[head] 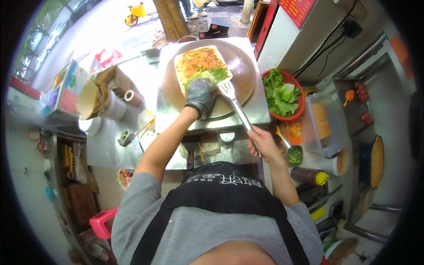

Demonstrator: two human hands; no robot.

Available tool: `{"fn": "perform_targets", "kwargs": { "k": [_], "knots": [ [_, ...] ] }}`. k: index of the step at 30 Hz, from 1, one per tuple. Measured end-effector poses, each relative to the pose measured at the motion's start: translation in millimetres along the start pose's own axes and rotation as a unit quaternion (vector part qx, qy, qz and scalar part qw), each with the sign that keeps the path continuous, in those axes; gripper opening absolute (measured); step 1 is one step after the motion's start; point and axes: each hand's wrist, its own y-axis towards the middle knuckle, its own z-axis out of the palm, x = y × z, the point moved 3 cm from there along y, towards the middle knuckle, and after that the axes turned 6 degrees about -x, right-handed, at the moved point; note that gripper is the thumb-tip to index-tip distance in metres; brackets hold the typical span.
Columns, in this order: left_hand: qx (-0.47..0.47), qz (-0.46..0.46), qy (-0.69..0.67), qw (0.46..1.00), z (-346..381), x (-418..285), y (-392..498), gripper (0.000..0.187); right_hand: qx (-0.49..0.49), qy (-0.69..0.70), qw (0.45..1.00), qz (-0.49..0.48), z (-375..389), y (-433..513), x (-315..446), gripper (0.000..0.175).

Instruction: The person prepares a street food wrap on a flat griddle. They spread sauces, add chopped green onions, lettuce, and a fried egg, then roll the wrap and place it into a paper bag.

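Note:
A square, sauce-covered pancake (195, 61) lies on a round griddle (243, 71), with green lettuce leaves (217, 74) along its near side. My left hand (201, 96), in a grey knit glove, rests over the lettuce and the pancake's near edge. Its fingertips are hidden, so I cannot tell whether they grip anything. My right hand (263, 142) is closed around the handle of metal tongs (239, 109). The slotted head of the tongs reaches the pancake's right near corner, beside the lettuce.
To the right are a red bowl of lettuce (281, 94), a plastic box (331, 132), chopped greens (294, 155) and a sauce bottle (308, 176). On the left stand a white bucket (114, 107), a tape roll (132, 97) and a cup with chopsticks (145, 120). A tree trunk (170, 20) rises beyond.

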Motion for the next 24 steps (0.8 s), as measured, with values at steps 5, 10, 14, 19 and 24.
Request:
{"fn": "perform_targets", "kwargs": {
  "k": [5,10,14,19,24],
  "knots": [
    [0.046,-0.065,-0.068,0.994,4,19,14,0.023,-0.078,-0.008,0.997,0.007,-18,-5,-7,0.035],
    [0.107,-0.085,-0.128,0.982,8,40,26,0.03,-0.085,-0.013,0.996,0.034,-25,-2,-19,0.036],
    [0.108,-0.103,-0.142,0.978,9,40,27,0.029,-0.046,-0.007,0.998,0.039,-5,9,-24,0.04],
    [0.063,-0.105,-0.143,0.982,7,41,19,0.029,-0.023,-0.004,0.999,0.023,4,8,-25,0.039],
    [0.029,-0.09,-0.121,0.988,-2,32,3,0.028,-0.106,-0.018,0.994,0.001,-18,-25,-14,0.041]
  ]
}}
